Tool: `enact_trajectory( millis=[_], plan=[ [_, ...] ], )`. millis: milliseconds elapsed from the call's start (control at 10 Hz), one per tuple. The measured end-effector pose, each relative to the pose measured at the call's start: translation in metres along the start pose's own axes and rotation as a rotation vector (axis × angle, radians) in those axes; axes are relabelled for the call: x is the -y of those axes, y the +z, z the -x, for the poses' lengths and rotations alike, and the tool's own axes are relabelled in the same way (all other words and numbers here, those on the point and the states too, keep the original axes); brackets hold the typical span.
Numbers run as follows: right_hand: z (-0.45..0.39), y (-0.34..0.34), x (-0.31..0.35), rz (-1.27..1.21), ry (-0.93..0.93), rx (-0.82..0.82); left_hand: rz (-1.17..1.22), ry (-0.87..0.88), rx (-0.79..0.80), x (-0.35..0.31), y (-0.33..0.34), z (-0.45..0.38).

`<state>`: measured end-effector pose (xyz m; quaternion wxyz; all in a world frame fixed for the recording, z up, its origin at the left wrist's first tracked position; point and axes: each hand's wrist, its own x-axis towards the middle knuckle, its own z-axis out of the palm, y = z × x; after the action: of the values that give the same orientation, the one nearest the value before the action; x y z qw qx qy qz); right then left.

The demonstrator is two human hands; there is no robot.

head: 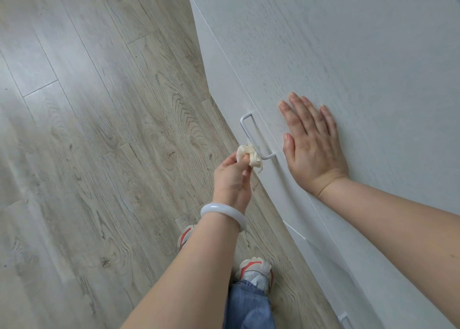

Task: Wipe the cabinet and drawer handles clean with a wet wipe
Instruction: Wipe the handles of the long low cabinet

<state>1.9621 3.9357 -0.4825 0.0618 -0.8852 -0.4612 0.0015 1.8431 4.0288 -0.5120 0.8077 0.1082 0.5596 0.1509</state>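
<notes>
A white cabinet [336, 54] fills the right side of the head view, seen from above. A thin white metal handle [245, 127] juts from its front face. My left hand [232, 179], with a pale bangle on the wrist, pinches a crumpled off-white wet wipe [250, 155] and holds it wrapped against the near part of the handle bar. My right hand [312, 144] lies flat, fingers straight, on the cabinet top just right of the handle.
Grey wood-plank floor [99, 141] spreads across the left. My feet in white and red shoes [256, 271] and a jeans leg stand close to the cabinet front. A second handle [344, 320] shows at the bottom right edge.
</notes>
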Motion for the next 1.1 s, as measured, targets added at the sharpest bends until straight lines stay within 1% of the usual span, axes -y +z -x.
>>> enact_trajectory(
  millis=[100,200,300,400,500,600,700,800,900,1000,1100],
  plan=[
    [0.001,0.000,0.000,0.005,0.001,0.005,-0.098,-0.017,0.030,0.005,0.002,0.008],
    [0.001,0.000,0.001,0.001,0.001,-0.001,-0.267,-0.042,0.105,0.009,0.006,0.017],
    [0.000,0.000,0.001,-0.003,0.000,-0.007,-0.272,-0.004,0.040,-0.007,0.008,0.010],
    [0.000,0.000,0.001,-0.002,-0.003,-0.011,-0.181,0.057,-0.033,-0.023,0.008,-0.001],
    [0.001,0.000,0.001,-0.005,-0.003,-0.009,-0.232,0.043,-0.022,-0.017,0.011,0.002],
    [0.000,0.000,0.001,0.010,0.002,-0.001,-0.320,-0.025,-0.008,-0.003,0.009,0.008],
    [0.000,0.000,0.001,0.008,0.002,0.000,-0.409,-0.037,0.044,-0.007,0.009,0.008],
    [0.000,-0.001,0.001,-0.002,-0.004,0.008,-0.313,0.066,-0.013,-0.037,0.015,-0.004],
    [0.001,0.000,0.000,-0.004,-0.004,0.009,-0.279,0.125,-0.073,-0.054,0.024,-0.012],
    [0.002,-0.001,-0.001,0.000,0.000,0.013,-0.384,0.074,-0.034,-0.031,0.022,-0.003],
    [0.001,-0.001,0.001,-0.002,0.002,0.010,-0.471,0.001,0.050,-0.015,0.011,0.003]
  ],
)
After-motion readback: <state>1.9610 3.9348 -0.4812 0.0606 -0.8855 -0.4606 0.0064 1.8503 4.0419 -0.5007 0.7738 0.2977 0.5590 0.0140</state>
